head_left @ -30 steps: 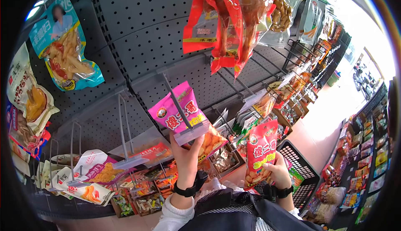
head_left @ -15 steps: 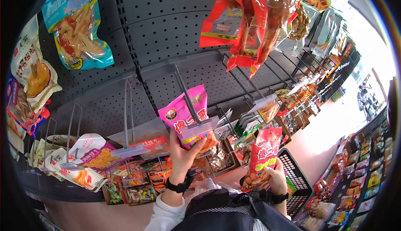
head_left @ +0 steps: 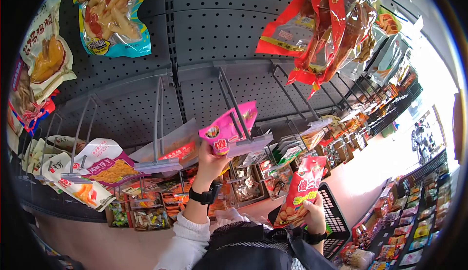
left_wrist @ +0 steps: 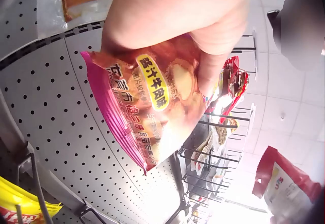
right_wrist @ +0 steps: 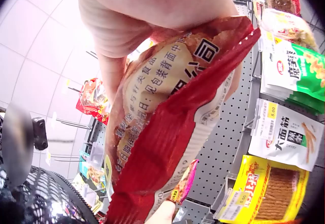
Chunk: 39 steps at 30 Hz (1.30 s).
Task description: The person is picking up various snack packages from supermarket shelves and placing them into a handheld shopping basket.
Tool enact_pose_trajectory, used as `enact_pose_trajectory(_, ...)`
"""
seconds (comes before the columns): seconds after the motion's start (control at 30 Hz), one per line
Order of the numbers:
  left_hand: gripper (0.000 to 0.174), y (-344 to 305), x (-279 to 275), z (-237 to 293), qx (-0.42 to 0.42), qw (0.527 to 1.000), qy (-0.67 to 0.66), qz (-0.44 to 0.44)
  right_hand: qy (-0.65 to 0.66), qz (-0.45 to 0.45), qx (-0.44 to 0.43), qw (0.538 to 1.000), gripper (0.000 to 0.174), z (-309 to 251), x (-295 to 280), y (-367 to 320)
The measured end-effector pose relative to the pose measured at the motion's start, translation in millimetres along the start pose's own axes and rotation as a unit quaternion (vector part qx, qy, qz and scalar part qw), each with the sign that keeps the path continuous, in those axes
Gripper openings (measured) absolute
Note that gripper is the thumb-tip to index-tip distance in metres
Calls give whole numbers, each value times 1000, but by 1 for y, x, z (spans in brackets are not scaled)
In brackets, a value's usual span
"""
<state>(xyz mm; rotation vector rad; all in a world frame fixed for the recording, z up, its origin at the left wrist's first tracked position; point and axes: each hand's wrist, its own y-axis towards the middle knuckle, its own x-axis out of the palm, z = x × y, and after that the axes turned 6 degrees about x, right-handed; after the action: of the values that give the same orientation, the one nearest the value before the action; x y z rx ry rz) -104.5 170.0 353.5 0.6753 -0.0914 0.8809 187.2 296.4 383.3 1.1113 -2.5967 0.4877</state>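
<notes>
Low on the bag, my left hand [head_left: 210,163] grips a pink snack bag [head_left: 228,127] at a hook [head_left: 240,116] on the pegboard rack. The hook's bar and clear price-tag holder [head_left: 251,145] cross in front of the bag, hiding its lower part. In the left wrist view the thumb and fingers curl round the bag's brown printed end [left_wrist: 152,94]. My right hand [head_left: 314,212] pinches a red snack bag [head_left: 301,189] by its side, upright and slightly tilted, lower down and to the right. The right wrist view shows its dark red seam [right_wrist: 157,148].
A black shopping basket [head_left: 336,216] stands below my right hand. Red meat packs [head_left: 326,36] hang at the upper right, a blue pack [head_left: 114,21] at the upper left. White packs [head_left: 80,184] hang lower left, above candy boxes [head_left: 151,219]. Another stocked shelf [head_left: 414,221] lines the aisle's right side.
The head view has swung, so the rack sits further right. The pink bag has tipped back and shows less of its front. The red bag stays in my right hand, tilting a little more.
</notes>
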Motion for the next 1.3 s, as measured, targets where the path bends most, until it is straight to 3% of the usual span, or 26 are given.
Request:
enact_pose_trajectory(0.13,49,-7,11,18,-17,1000,5,-5,1,11,-6,1000,46,-4,-1,-1)
enact_pose_trajectory(0.2,53,-12,12,23,-25,996,10,-86,-1,11,-6,1000,46,-4,-2,-1)
enact_pose_trajectory(0.27,55,-18,15,34,-35,996,-8,-79,2,15,-4,1000,46,-1,2,-5)
enact_pose_trajectory(0.33,57,-22,14,36,34,985,99,-134,3,27,-1,1000,46,0,10,-7)
enact_pose_trajectory(0.37,60,-21,17,47,107,970,139,-168,4,29,0,1000,46,0,12,-7)
enact_pose_trajectory(0.4,60,-24,21,48,105,970,138,-170,6,24,4,1000,46,-1,12,-7)
enact_pose_trajectory(0.47,58,-34,28,46,-33,990,19,-137,15,27,9,999,46,0,9,-6)
enact_pose_trajectory(0.5,58,-39,26,40,-107,980,-35,-163,11,21,9,1000,47,2,7,-4)
enact_pose_trajectory(0.53,58,-46,27,37,-115,978,-36,-172,7,15,9,1000,48,4,7,-4)
enact_pose_trajectory(0.6,61,-56,34,31,-149,979,-91,-107,10,14,4,1000,50,-1,11,-2)
enact_pose_trajectory(0.67,64,-62,44,23,-164,971,-52,-166,44,28,-20,998,52,2,5,-10)
enact_pose_trajectory(0.73,65,-71,54,17,-222,961,-78,-147,70,36,-37,996,52,3,7,-15)
enact_pose_trajectory(0.97,61,-89,106,-8,-277,934,-19,-226,84,86,-5,993,46,6,-8,-20)
enact_pose_trajectory(1.0,59,-95,109,-16,-262,936,22,-233,75,79,10,994,48,10,-15,-17)
enact_pose_trajectory(1.07,54,-100,125,-20,-314,900,45,-299,107,110,16,988,53,23,-27,-27)
enact_pose_trajectory(1.13,54,-105,154,-34,-379,883,1,-276,162,132,47,977,60,30,-50,-29)
enact_pose_trajectory(1.2,55,-121,168,-43,-436,854,-54,-279,180,142,83,970,81,43,-72,-32)
enact_pose_trajectory(1.27,56,-132,180,-57,-399,836,28,-375,137,154,79,975,93,46,-87,-36)
enact_pose_trajectory(1.3,57,-141,188,-64,-438,820,20,-367,145,147,107,973,101,50,-98,-37)
